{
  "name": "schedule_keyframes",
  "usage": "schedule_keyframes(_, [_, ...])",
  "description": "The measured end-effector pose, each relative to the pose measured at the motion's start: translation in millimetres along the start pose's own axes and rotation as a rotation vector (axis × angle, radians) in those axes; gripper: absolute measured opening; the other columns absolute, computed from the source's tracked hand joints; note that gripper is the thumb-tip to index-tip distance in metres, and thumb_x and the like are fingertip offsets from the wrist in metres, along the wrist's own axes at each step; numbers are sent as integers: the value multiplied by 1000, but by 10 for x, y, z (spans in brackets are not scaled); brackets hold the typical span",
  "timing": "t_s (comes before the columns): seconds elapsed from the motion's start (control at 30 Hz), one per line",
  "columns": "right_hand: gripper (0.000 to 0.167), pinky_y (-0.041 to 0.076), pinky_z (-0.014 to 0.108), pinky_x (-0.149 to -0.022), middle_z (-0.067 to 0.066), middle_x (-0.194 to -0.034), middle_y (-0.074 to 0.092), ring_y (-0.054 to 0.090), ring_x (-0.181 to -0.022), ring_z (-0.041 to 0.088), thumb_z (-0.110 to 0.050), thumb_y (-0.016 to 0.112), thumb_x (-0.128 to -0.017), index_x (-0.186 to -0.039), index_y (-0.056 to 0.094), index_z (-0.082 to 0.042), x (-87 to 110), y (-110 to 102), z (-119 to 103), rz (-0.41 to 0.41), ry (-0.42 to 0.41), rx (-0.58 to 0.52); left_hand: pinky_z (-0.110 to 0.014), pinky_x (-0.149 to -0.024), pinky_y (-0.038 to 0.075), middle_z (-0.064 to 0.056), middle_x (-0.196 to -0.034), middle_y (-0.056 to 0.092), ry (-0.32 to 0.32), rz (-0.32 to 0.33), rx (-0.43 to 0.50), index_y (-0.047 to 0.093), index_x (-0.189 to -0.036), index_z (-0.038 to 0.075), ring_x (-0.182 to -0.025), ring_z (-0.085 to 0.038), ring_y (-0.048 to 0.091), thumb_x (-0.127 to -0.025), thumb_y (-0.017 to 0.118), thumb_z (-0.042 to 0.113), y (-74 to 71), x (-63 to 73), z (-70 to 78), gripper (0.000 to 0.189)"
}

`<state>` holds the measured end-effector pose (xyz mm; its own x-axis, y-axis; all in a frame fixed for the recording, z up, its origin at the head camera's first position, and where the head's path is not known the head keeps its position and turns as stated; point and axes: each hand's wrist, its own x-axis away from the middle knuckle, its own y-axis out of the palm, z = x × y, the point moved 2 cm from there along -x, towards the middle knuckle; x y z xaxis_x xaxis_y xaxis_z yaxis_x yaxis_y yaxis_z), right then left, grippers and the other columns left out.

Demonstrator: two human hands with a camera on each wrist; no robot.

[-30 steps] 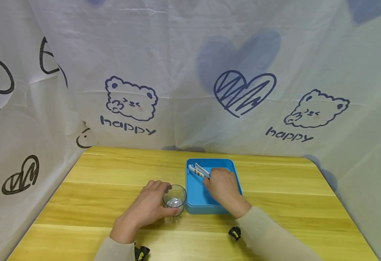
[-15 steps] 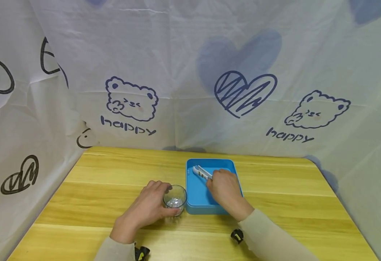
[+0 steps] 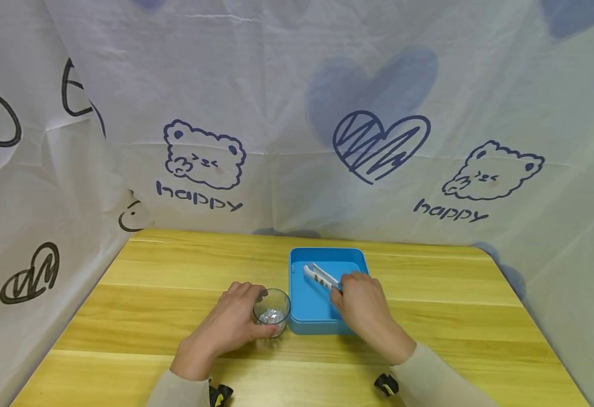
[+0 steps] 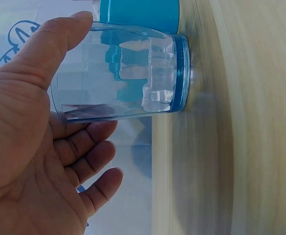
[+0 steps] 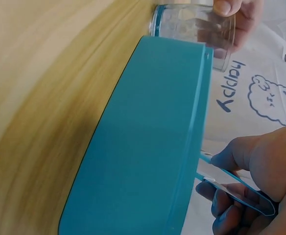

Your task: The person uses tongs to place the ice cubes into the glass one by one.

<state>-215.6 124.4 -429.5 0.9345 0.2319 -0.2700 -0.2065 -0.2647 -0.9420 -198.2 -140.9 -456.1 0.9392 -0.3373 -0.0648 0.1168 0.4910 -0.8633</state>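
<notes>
My left hand (image 3: 230,319) holds a clear drinking glass (image 3: 283,305) upright on the table, thumb on the near side and fingers on the far side. Clear, ice-like pieces (image 4: 157,90) show in the glass's lower part in the left wrist view. Right beside the glass stands a shallow blue box (image 3: 322,328). Over it my right hand (image 3: 365,302) grips small white tongs (image 3: 319,278) with a dark pattern, tips pointing to the far left and slightly apart. The box wall hides the tong tips in the right wrist view, and I cannot tell whether they hold anything.
The box's raised rim (image 3: 290,282) surrounds its floor below the tongs. A wood-grain table (image 3: 185,271) lies under everything. Behind it hangs a pale printed cloth (image 3: 286,169), which also rises at both sides.
My right hand has drawn the tongs nearer and to the right within the box, away from its far left corner. Their tips closed up, then parted a little. My left hand and the glass stayed put.
</notes>
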Motion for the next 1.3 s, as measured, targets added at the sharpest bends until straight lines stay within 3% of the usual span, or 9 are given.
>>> schedule_keyframes(0.67, [24, 39, 34, -65, -2, -69, 49, 42, -65, 16, -21, 78, -94, -78, 64, -9, 248, -385, -82, 19, -41, -52, -49, -106, 48, -5, -119, 68, 1, 0, 9, 66, -135, 6, -114, -24, 55, -77, 92, 52, -21, 3, 17, 78])
schedule_keyframes(0.83, [23, 40, 31, -64, -5, -69, 50, 43, -65, 12, -18, 81, -91, -76, 65, -11, 350, -453, -206, 75, -127, -91, -49, -106, 48, -4, -119, 68, -4, -6, 13, 65, -135, 6, -115, -24, 55, -77, 92, 53, -25, 8, 19, 80])
schedule_keyframes(1.07, [21, 47, 31, -68, -8, -72, 57, 51, -71, 10, -20, 85, -86, -79, 67, -13, 529, -343, -339, 149, -279, -105, -47, -103, 48, -4, -120, 68, -2, -5, 5, 65, -136, 6, -113, -23, 55, -77, 92, 54, -32, 14, 21, 80])
schedule_keyframes(1.3, [20, 45, 28, -68, -7, -75, 61, 54, -73, 10, -23, 87, -85, -83, 69, -13, 594, -234, -373, 178, -324, -89, -45, -101, 49, -5, -119, 69, 22, 16, -22, 66, -134, 4, -110, -23, 55, -76, 93, 53, -42, 14, 30, 80])
